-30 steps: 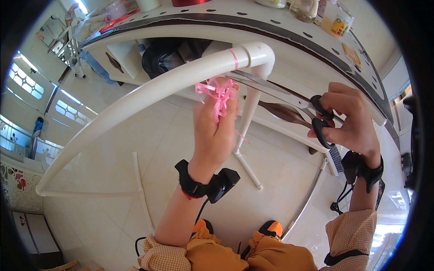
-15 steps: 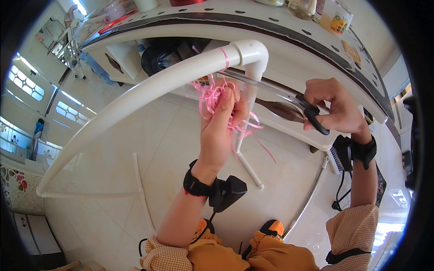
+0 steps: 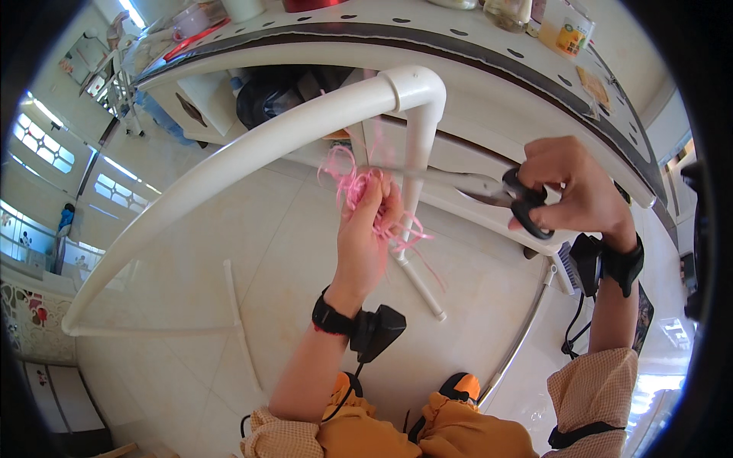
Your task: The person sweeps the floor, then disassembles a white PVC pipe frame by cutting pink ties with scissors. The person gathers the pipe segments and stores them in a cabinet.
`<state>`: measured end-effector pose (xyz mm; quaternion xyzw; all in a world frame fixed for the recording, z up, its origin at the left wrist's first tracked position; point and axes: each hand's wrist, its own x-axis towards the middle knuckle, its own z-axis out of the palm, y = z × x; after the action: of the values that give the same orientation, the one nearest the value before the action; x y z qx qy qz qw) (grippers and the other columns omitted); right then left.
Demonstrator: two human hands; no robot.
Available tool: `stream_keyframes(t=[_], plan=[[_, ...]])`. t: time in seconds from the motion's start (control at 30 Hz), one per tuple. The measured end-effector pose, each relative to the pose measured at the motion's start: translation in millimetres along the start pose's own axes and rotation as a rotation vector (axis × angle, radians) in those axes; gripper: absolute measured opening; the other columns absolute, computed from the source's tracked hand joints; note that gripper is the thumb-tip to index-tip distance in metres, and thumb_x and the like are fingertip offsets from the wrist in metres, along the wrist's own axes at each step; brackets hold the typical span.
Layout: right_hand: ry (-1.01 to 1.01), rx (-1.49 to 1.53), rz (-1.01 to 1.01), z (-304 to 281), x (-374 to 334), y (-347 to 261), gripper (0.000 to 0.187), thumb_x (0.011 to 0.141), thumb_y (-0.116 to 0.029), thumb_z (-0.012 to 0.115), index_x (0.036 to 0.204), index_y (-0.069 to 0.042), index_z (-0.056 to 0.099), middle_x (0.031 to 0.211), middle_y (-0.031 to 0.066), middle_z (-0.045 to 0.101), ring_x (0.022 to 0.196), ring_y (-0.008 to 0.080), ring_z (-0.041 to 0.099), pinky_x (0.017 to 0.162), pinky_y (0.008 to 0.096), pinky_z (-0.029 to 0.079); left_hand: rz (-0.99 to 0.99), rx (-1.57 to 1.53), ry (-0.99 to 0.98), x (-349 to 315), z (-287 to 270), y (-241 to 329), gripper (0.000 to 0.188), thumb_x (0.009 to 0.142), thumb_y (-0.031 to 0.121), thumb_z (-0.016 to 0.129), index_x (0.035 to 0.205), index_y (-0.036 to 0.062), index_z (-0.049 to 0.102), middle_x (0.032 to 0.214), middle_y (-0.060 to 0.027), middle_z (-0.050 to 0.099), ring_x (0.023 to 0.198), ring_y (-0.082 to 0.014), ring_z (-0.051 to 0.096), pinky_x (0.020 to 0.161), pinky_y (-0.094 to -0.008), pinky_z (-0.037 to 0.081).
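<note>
Pinched in my left hand point(image 3: 365, 240) is a tangled bunch of thin pink ribbon point(image 3: 353, 187), with loose ends trailing below the fingers. It hangs just under a white plastic pipe frame point(image 3: 305, 126), near its corner elbow. Faint, blurred pink strands show above and below the pipe. My right hand point(image 3: 576, 187) grips scissors point(image 3: 485, 185) with black handles. Their blades point left, past the upright pipe, and the tips are at the top of the ribbon bunch. Motion blurs the blades, so I cannot tell how far apart they are.
A white counter point(image 3: 450, 49) with a patterned cover crosses the far side, carrying a cup point(image 3: 188, 24) and jars. A dark pot sits in an open cabinet below. Frame legs point(image 3: 420, 286) stand on the tiled floor, and a thin metal pole point(image 3: 523, 332) lies near my right foot.
The pink loop around the pipe no longer shows on its front. My left hand and the ribbon have dropped a little. The scissors have moved down and left; the pipe has shifted slightly left.
</note>
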<state>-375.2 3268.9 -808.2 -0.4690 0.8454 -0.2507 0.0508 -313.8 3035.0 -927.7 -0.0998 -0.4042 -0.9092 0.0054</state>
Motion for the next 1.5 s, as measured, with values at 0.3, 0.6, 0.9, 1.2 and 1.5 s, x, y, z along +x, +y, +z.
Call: stream_keyframes(t=[0.3,0.6,0.9,1.2,1.5], plan=[[0.489,-0.1,0.351,-14,-70,-18,0.022,0.056,-0.01,0.077,0.07,-0.001,0.062,0.069,0.0047,0.053,0.06,0.0116,0.046,0.051,0.0226,0.035,-0.199,0.309,0.554,-89,-75,-24,0.02,0.094,0.02,0.045,0.076,0.0131,0.041,0.063,0.0058,0.033,0.054,-0.003,0.028,0.048,-0.0211,0.023],[0.381,-0.24,0.605,-98,-1,33,0.026,0.066,-0.01,0.073,0.089,0.002,0.066,0.077,0.0109,0.067,0.067,0.0148,0.062,0.059,0.0258,0.048,-0.273,0.765,-0.009,-113,35,65,0.012,0.092,0.013,0.041,0.085,0.0059,0.048,0.067,0.0004,0.041,0.057,-0.0066,0.036,0.052,-0.0226,0.035],[0.416,0.298,0.699,-128,52,15,0.04,0.087,-0.031,0.056,0.113,-0.001,0.059,0.101,0.0163,0.064,0.09,0.0229,0.063,0.079,0.03,0.048,-0.6,0.032,0.123,53,199,150,0.019,0.089,0.024,0.043,0.083,0.0075,0.05,0.062,0.0018,0.037,0.049,-0.0091,0.035,0.047,-0.0227,0.031],[0.765,1.353,0.977,-223,58,-165,0.024,0.095,-0.023,0.047,0.094,0.0,0.055,0.078,0.0035,0.055,0.071,0.0077,0.052,0.063,0.0217,0.044,-1.154,0.176,0.064,142,321,232,0.024,0.093,0.022,0.04,0.107,0.007,0.052,0.083,0.0034,0.052,0.067,-0.0044,0.047,0.057,-0.0185,0.039],[1.758,0.968,1.194,-240,-17,-42,0.029,0.099,-0.026,0.036,0.083,-0.005,0.048,0.073,0.0009,0.05,0.065,0.0079,0.046,0.057,0.0225,0.038,-1.147,-0.107,0.208,206,418,63,0.019,0.084,0.02,0.054,0.095,0.0056,0.061,0.088,0.0016,0.058,0.083,-0.0069,0.053,0.071,-0.0231,0.041]])
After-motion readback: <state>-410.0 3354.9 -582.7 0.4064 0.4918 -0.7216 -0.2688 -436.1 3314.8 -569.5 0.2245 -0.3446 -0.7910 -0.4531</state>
